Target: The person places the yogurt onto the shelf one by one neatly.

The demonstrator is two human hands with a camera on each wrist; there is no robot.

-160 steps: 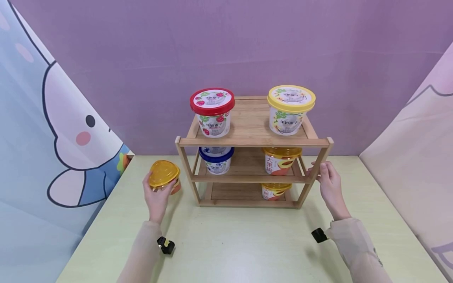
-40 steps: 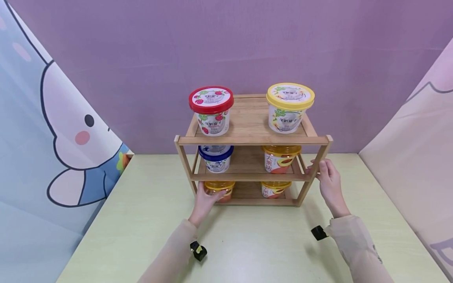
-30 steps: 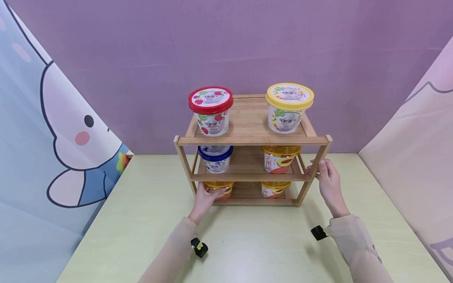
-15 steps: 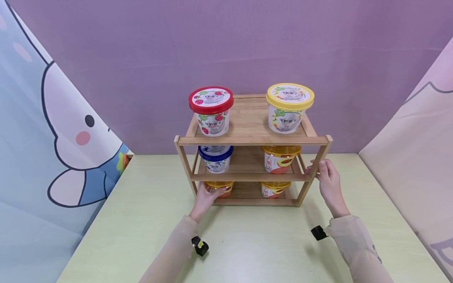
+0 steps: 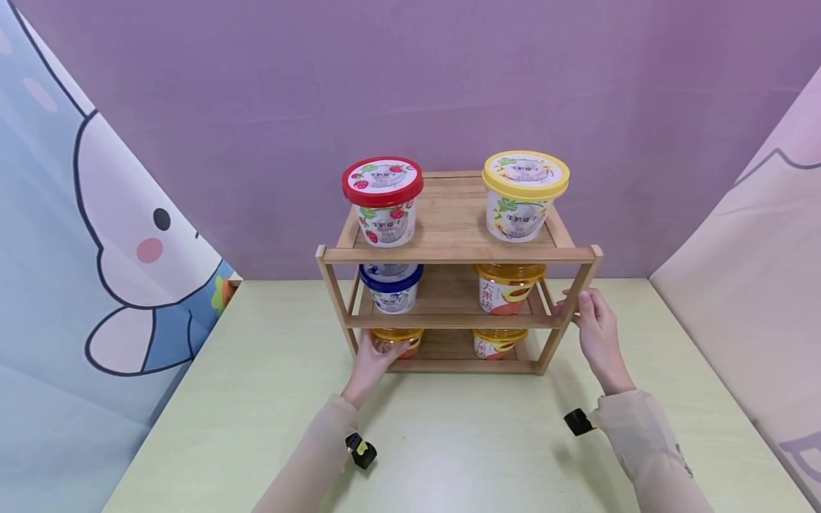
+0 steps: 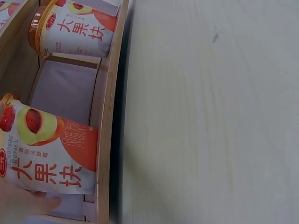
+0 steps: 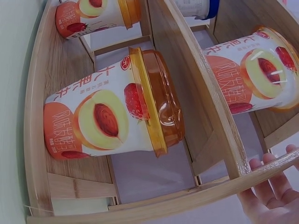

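My left hand (image 5: 368, 365) holds a yogurt cup (image 6: 51, 149) with an orange lid and a peach print at the left end of the bottom shelf, thumb across its front. In the left wrist view the cup's base lies close to the shelf's front rail. On the right, my right hand (image 5: 600, 338) grips the post of the three-tier wooden rack (image 5: 462, 255); its fingertips (image 7: 268, 158) show past the wood. A matching peach cup (image 7: 105, 114) stands on the bottom shelf's right side, and another peach cup (image 5: 507, 293) stands directly above it on the middle shelf.
A blue-lidded cup (image 5: 393, 293) occupies the middle shelf's left side. Up top stand a red-lidded strawberry cup (image 5: 388, 222) and a yellow-lidded cup (image 5: 521, 214). The rack rests on a pale table (image 5: 462, 442) before a purple backdrop (image 5: 449, 85).
From the table left of the rack, my left hand has brought the peach cup rightward onto the bottom shelf. Over the last second both hands stay nearly still; the right keeps its grip.
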